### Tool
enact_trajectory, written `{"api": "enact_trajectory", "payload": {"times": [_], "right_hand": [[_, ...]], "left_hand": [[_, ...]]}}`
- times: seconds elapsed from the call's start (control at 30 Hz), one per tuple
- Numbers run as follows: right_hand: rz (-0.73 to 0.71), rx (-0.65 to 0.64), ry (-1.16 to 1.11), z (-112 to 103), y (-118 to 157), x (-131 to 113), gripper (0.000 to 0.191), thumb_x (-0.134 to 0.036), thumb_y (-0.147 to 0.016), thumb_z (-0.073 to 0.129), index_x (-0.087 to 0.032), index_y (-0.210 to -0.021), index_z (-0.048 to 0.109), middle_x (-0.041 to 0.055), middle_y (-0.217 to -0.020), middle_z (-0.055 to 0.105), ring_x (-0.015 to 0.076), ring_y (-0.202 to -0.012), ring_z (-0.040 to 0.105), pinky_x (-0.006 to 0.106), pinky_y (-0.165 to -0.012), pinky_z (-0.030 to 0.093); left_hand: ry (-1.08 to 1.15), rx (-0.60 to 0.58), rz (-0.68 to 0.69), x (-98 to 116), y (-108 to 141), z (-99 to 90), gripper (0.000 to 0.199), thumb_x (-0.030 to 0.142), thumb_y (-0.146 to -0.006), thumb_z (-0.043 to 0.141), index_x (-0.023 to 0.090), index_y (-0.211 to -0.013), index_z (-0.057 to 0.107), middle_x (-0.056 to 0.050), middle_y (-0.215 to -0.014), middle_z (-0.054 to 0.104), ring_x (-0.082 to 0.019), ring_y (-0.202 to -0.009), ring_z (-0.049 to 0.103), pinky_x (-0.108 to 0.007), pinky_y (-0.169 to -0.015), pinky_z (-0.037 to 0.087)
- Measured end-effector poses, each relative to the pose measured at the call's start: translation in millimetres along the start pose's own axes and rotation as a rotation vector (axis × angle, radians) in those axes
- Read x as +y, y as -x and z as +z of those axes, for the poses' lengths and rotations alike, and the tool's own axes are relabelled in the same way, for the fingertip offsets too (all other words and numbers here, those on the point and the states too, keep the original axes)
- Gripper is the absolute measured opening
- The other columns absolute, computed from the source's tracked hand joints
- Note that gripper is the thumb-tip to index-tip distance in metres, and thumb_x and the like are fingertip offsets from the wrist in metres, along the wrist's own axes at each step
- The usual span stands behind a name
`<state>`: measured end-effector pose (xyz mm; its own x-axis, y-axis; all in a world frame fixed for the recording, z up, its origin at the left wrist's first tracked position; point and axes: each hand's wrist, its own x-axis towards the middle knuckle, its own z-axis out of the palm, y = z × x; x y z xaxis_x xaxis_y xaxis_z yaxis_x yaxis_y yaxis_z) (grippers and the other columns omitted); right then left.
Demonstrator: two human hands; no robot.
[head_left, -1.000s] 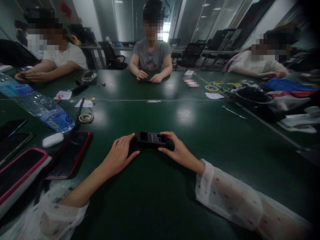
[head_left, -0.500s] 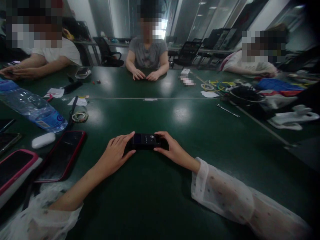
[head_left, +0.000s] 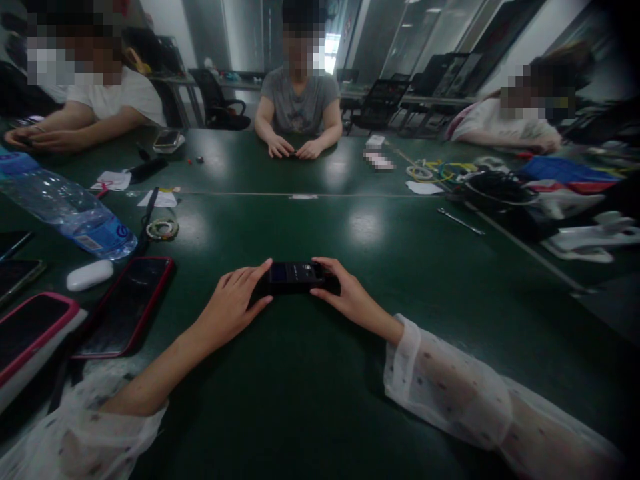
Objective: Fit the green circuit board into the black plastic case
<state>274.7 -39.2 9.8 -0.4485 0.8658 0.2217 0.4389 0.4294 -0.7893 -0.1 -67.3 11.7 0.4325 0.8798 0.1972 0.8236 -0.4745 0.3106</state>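
Two hands hold a small black device [head_left: 294, 276] between them over a dark green table [head_left: 310, 373].
The left hand [head_left: 236, 300] grips the device's left end, thumb on the near side and fingers on the far side; the right hand [head_left: 345, 287] pinches the right end the same way, and whether the device touches the tabletop cannot be told. The device lies lengthwise across the person's front, its face with a small screen and pale markings turned up. To the left are a red-edged phone [head_left: 127, 307], a white rounded case [head_left: 90, 275] just beside it, and a clear bottle [head_left: 75, 210] with a blue label; a wrench [head_left: 460, 221] lies well apart, farther off to the right.
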Motion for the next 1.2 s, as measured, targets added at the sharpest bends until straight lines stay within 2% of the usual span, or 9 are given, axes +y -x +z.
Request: {"api": "enact_trajectory", "payload": {"times": [0.37,0.63,0.9,1.2], "right_hand": [[0.007,0.020,-0.003,1.7,-0.2,3.0,0.057,-0.027,-0.083,0.067,-0.029,-0.134,0.041,0.0071,-0.131,0.053,0.0243,-0.122,0.054,0.050,-0.105,0.043],[-0.012,0.010,0.029,0.5,1.5,1.9,0.072,-0.027,-0.084,0.065,-0.037,-0.145,0.026,0.0060,-0.141,0.046,0.0254,-0.124,0.051,0.054,-0.106,0.042],[-0.006,-0.001,0.030,-0.4,0.9,3.3,0.058,-0.029,-0.086,0.063,-0.036,-0.139,0.038,0.0050,-0.135,0.051,0.0247,-0.124,0.051,0.053,-0.105,0.043],[-0.003,-0.003,0.027,0.3,-1.1,4.8,0.056,-0.027,-0.084,0.065,-0.032,-0.134,0.042,0.0060,-0.131,0.053,0.0253,-0.120,0.053,0.053,-0.103,0.045]], "left_hand": [[-0.056,0.011,0.021,1.2,1.2,1.0,0.068,0.047,-0.096,0.039,0.024,-0.152,0.006,-0.010,-0.138,0.049,-0.027,-0.125,0.046,-0.047,-0.103,0.036],[-0.044,0.014,0.038,1.0,0.9,0.3,0.063,0.045,-0.097,0.038,0.028,-0.151,0.010,-0.008,-0.143,0.045,-0.026,-0.127,0.044,-0.047,-0.105,0.035],[-0.039,-0.010,0.009,0.4,-0.3,0.2,0.061,0.043,-0.096,0.041,0.031,-0.150,0.015,-0.007,-0.137,0.051,-0.027,-0.125,0.047,-0.050,-0.103,0.037],[-0.049,-0.011,0.012,1.4,0.1,-0.7,0.061,0.043,-0.096,0.042,0.029,-0.150,0.017,-0.008,-0.136,0.052,-0.027,-0.124,0.048,-0.050,-0.104,0.037]]}}
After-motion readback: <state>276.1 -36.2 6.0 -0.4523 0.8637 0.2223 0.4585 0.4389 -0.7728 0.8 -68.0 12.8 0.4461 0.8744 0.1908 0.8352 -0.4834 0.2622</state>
